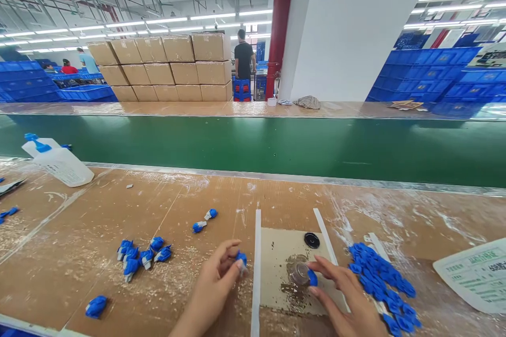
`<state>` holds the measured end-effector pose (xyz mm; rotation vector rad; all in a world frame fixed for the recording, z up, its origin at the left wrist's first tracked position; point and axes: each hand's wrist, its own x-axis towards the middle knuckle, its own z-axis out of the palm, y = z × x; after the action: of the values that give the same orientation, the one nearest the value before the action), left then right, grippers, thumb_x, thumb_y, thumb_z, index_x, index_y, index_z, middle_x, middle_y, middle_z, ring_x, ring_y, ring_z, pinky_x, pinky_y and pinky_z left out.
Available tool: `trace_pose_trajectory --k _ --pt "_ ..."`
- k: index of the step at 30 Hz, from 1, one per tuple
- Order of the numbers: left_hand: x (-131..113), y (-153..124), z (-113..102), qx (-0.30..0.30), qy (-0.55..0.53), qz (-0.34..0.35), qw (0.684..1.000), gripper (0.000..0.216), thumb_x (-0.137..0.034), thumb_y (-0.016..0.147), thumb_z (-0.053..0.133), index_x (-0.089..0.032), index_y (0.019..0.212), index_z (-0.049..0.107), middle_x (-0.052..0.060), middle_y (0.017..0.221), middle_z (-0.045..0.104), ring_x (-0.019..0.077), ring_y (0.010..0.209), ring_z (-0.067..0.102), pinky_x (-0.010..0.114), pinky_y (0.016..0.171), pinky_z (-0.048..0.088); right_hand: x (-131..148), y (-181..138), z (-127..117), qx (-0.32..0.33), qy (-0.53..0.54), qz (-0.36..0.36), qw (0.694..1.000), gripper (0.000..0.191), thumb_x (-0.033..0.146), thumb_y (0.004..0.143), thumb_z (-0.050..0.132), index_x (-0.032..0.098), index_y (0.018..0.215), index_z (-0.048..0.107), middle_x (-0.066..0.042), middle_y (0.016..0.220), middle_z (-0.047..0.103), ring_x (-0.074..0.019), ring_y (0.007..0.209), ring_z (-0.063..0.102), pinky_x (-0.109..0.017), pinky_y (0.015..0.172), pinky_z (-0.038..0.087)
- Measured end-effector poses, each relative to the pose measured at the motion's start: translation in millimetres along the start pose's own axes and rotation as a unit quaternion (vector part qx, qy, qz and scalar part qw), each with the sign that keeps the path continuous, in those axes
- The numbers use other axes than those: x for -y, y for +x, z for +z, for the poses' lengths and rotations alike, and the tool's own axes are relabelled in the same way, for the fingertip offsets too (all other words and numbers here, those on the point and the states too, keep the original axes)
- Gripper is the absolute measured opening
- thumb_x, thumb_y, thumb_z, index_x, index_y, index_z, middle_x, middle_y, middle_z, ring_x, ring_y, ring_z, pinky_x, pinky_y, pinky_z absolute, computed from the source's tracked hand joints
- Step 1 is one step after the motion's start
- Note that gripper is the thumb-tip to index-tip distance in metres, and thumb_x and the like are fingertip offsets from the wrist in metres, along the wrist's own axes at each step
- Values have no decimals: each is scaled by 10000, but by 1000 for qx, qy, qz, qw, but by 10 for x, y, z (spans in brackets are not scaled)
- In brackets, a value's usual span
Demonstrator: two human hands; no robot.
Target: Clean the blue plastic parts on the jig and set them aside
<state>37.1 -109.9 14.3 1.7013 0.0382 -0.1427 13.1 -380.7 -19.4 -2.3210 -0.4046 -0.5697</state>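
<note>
left hand grip: blue part, half-hidden | right hand cropped

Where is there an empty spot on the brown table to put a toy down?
Bare table lies between the spray bottle and the blue parts cluster, and right of the blue pile before the paper sheet. It is crowded around the left hand and right hand.

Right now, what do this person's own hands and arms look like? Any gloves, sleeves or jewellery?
Both hands are bare, with no gloves. The left hand and right hand show no rings, and neither wrist carries a watch or bracelet. No sleeve reaches the visible forearms. The fingernails look short and unpainted. Only the hands and lower forearms are in view.
</note>
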Motion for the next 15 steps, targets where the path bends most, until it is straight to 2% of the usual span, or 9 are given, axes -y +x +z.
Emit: trace_pose_trajectory --k 2,4,6,8,11,13,15 --pt "-22 -96 163 38 -106 -36 993 356 -382 784 616 -216 1092 551 53 970 644 193 836 656 317 758 509 58 61 86 8 19 -8 1000 422 246 886 512 278 1298 429 -5 1046 656 -153 958 603 -260 815 513" --pt "-15 -166 289 61 -158 -58 984 371 -409 754 670 -227 1065 581 43 960 629 185 821 661 282 712 502 72 68 133 10 38 10 999 408 234 881 516 289 1281 463 -9 1045 658 -171 959 595 -289 819 509" --pt "12 -206 387 68 -195 -64 976 387 -424 728 705 -235 1050 602 34 939 616 179 809 665 256 680 490 88 29 149 28 85 53 995 382 249 878 521 295 1257 494 -18 1062 651 -179 980 593 -307 850 496" --pt "39 -229 473 71 -239 -68 966 403 -428 715 723 -244 1053 605 27 915 614 179 801 668 262 687 494 135 -34 159 34 173 119 977 375 291 871 546 296 1243 500 -28 1084 646 -176 1015 589 -292 872 480" --pt "42 -259 588 97 -295 -80 947 421 -423 705 736 -250 1060 591 29 890 633 177 764 670 286 688 507 268 -122 200 -7 352 228 908 394 402 848 584 308 1221 499 -39 1098 648 -169 1025 589 -266 863 468" --pt "21 -281 648 118 -316 -81 938 416 -404 708 740 -249 1063 589 35 886 648 167 752 664 274 671 506 372 -149 239 -19 457 268 848 425 463 808 621 334 1198 512 -35 1089 652 -169 998 597 -272 840 479" --pt "-6 -303 689 129 -328 -72 933 406 -384 712 742 -245 1065 596 37 879 654 158 760 650 254 659 499 471 -146 268 -21 525 290 800 455 483 756 672 346 1169 538 -32 1063 659 -176 969 607 -286 819 494"
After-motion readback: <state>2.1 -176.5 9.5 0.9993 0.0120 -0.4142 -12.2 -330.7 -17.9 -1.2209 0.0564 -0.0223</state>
